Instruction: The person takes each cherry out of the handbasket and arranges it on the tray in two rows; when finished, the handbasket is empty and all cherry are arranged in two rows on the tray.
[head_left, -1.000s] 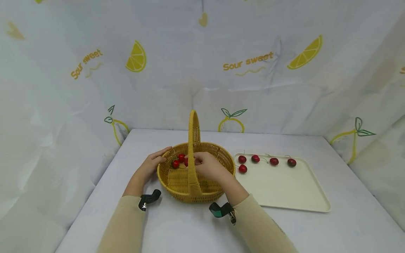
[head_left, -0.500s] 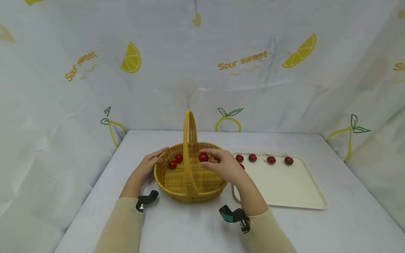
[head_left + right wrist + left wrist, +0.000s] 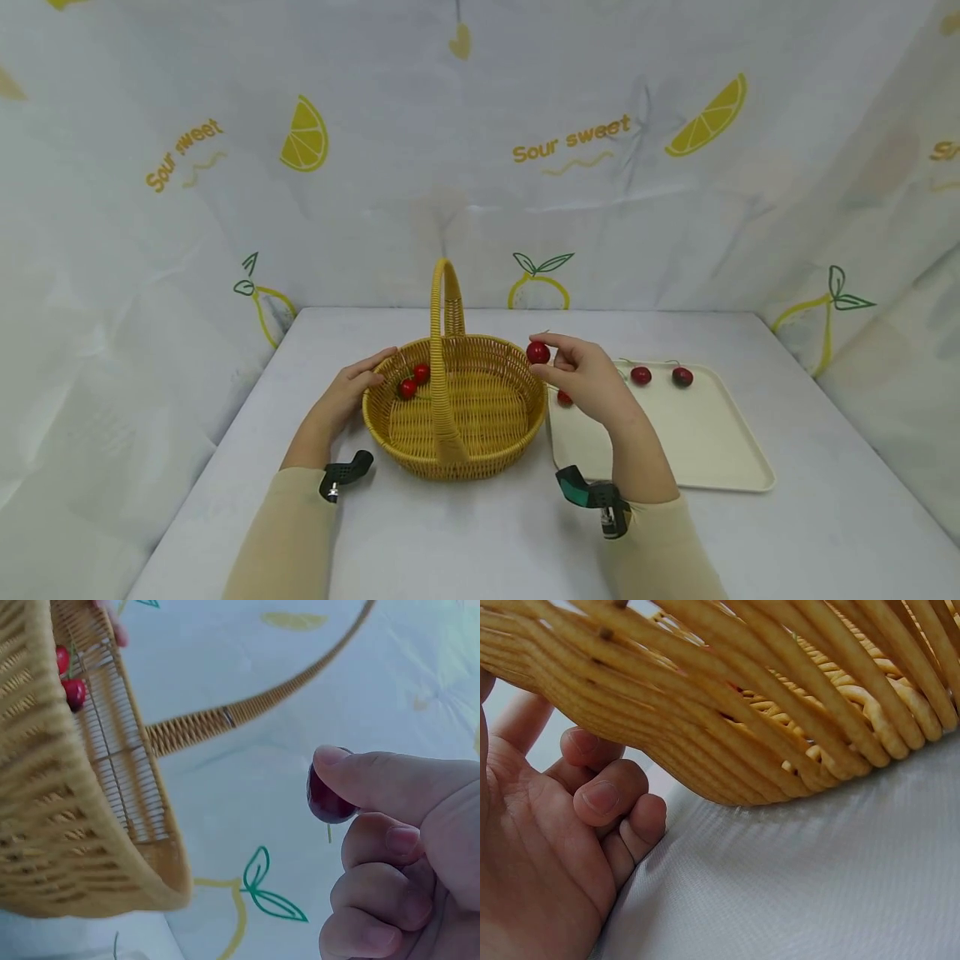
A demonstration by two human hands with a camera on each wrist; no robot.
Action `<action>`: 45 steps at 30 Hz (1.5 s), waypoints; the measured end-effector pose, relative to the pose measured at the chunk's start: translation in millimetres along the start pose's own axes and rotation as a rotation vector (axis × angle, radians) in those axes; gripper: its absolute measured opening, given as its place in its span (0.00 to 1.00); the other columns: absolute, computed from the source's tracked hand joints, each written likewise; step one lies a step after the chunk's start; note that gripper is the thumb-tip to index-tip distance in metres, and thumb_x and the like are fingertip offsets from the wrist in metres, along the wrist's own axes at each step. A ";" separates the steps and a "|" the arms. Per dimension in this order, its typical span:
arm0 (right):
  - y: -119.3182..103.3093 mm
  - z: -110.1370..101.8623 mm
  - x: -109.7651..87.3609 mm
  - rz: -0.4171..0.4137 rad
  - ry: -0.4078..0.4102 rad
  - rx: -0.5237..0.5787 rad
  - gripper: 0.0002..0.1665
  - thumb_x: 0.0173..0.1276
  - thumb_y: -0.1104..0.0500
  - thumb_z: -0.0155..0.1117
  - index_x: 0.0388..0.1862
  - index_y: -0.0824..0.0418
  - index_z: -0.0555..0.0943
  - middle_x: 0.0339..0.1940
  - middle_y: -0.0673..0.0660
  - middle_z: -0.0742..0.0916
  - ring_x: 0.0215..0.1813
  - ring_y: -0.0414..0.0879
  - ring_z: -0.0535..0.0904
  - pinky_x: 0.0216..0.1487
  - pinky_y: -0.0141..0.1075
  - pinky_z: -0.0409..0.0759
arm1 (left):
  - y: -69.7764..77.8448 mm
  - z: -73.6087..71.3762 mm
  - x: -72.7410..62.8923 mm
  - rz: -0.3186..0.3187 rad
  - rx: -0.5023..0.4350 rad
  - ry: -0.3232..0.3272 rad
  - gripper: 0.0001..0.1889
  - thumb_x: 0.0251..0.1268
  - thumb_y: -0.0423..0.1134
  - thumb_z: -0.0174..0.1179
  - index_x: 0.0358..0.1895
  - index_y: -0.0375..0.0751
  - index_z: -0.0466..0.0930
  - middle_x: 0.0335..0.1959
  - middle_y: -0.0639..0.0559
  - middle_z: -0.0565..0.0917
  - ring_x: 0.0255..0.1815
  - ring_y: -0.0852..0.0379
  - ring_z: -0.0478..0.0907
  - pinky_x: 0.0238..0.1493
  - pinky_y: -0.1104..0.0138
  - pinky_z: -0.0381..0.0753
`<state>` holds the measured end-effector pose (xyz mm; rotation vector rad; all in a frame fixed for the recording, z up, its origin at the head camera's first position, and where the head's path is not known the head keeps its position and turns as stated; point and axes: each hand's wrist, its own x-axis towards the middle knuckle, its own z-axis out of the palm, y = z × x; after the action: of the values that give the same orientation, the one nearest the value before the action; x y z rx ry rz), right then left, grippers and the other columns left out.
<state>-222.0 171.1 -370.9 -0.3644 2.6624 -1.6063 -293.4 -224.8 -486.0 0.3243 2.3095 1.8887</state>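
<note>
My right hand (image 3: 592,379) pinches a dark red cherry (image 3: 537,352) between thumb and forefinger, above the right rim of the yellow wicker basket (image 3: 487,408). In the right wrist view, the cherry (image 3: 328,795) has a short stem hanging below it, and the other fingers (image 3: 379,896) are curled in. My left hand (image 3: 343,404) holds the basket's left rim. The left wrist view has its lower fingers (image 3: 611,791) bent beside the woven wall (image 3: 727,720); where the thumb meets the rim is mostly out of that view. Two red cherries (image 3: 407,389) lie inside the basket, at the left.
Right of the basket lies a cream tray (image 3: 697,450) with several cherries (image 3: 641,376) along its far and left sides, some hidden behind my right hand. The basket's tall arched handle (image 3: 441,358) rises over its middle. A lemon-print cloth (image 3: 450,150) hangs behind the table.
My right hand has lifted the cherry out of the basket and moved right, toward the tray. The left hand stays at the basket's rim. The head view has shifted slightly.
</note>
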 end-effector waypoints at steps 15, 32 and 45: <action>40.8 -43.2 -5.0 0.113 0.153 -0.210 0.30 0.73 0.55 0.67 0.73 0.57 0.75 0.23 0.53 0.69 0.27 0.48 0.64 0.24 0.35 0.63 | 3.2 -2.0 0.1 0.016 0.027 -0.006 0.32 0.68 0.35 0.50 0.77 0.52 0.70 0.78 0.54 0.66 0.82 0.49 0.53 0.79 0.48 0.47; 115.1 -52.8 5.1 0.234 0.027 -0.271 0.30 0.69 0.60 0.68 0.69 0.64 0.77 0.23 0.53 0.71 0.26 0.47 0.65 0.26 0.37 0.63 | -1.3 -2.9 4.0 0.022 0.011 -0.009 0.32 0.68 0.34 0.50 0.77 0.50 0.70 0.78 0.52 0.66 0.82 0.49 0.53 0.80 0.50 0.47; 128.1 -40.8 7.5 0.283 -0.036 -0.334 0.31 0.66 0.60 0.70 0.68 0.64 0.79 0.26 0.54 0.74 0.30 0.47 0.68 0.32 0.40 0.66 | -1.6 -2.3 2.3 0.025 0.011 -0.006 0.31 0.69 0.34 0.49 0.77 0.49 0.70 0.79 0.52 0.66 0.82 0.49 0.52 0.80 0.50 0.46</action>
<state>-259.2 262.3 -462.7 -0.0121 2.7969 -1.0718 -296.3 -226.7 -487.1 0.3614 2.3235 1.8846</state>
